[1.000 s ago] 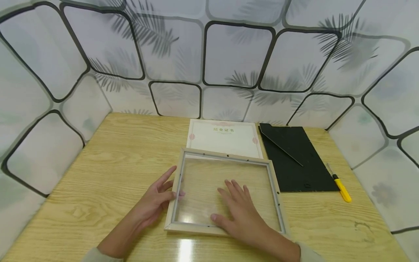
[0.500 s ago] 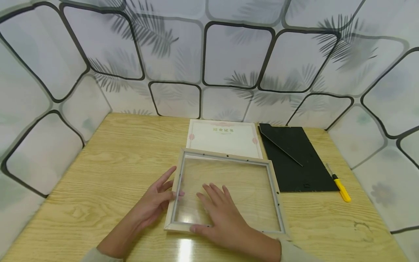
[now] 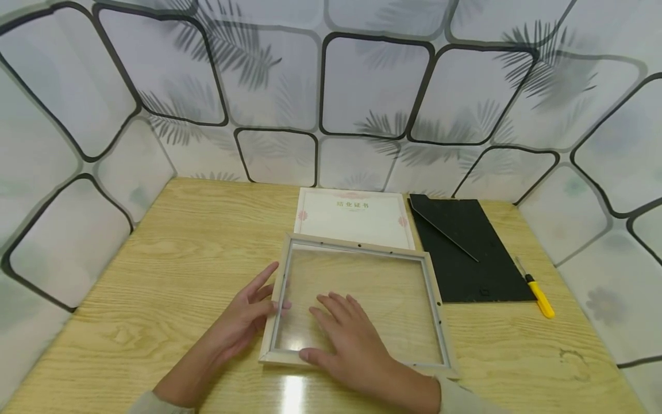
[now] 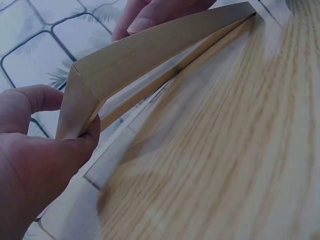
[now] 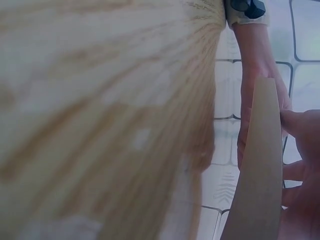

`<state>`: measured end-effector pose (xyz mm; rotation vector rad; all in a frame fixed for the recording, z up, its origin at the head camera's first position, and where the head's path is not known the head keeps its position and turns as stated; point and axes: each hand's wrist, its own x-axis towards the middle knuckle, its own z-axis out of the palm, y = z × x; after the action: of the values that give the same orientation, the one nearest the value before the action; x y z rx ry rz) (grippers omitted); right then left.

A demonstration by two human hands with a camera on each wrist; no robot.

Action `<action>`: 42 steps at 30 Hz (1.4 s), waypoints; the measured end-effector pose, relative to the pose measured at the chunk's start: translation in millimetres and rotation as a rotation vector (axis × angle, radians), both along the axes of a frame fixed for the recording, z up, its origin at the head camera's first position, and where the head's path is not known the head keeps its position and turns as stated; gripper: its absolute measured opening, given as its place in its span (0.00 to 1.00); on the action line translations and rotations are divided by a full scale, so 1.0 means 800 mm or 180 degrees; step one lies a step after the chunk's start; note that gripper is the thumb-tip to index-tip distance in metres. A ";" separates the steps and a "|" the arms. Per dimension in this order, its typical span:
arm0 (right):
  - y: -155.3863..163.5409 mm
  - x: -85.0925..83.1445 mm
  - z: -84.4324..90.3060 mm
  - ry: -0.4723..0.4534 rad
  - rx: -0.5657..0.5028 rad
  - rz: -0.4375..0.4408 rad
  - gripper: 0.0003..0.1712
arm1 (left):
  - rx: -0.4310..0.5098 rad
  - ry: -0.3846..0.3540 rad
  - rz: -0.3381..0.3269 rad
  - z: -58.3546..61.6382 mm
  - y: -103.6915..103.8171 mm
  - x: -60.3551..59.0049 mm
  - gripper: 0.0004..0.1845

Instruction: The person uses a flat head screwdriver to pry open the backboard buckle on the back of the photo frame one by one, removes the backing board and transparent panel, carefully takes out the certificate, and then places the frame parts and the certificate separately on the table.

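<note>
A pale wooden picture frame [image 3: 357, 246] with a clear pane [image 3: 362, 282] stands over the tabletop, the rail by my left hand raised off the wood in the left wrist view. My left hand [image 3: 243, 319] grips that left rail, thumb on one face and fingers on the other; fingertips show through the pane. In the left wrist view the left hand [image 4: 45, 145] pinches the frame's corner [image 4: 82, 100]. My right hand [image 3: 351, 345] lies spread over the pane, its thumb at the near rail. Whether the palm touches the pane, I cannot tell.
Behind the frame lies a white certificate [image 3: 354, 215], partly covered by it. To the right is a black backing board [image 3: 465, 253] with a stand flap [image 3: 445, 233]. Beside that lies a yellow-handled screwdriver [image 3: 540, 299]. Patterned cloth walls [image 3: 279, 155] bound the wooden table [image 3: 196, 241].
My right hand has slid left across the pane, mostly in the first half second, and its thumb now sits farther left along the near rail. The left hand and frame have kept their places.
</note>
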<state>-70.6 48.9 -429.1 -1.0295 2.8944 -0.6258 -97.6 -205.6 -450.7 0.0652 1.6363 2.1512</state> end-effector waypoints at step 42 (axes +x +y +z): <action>-0.009 0.003 0.001 0.0672 -0.0092 0.0115 0.38 | 0.0006 0.0007 0.0008 0.004 -0.001 0.001 0.49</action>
<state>-68.2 42.1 -428.7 -1.2190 3.0441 -0.5930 -97.1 -206.3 -447.4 0.0662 1.6364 2.1554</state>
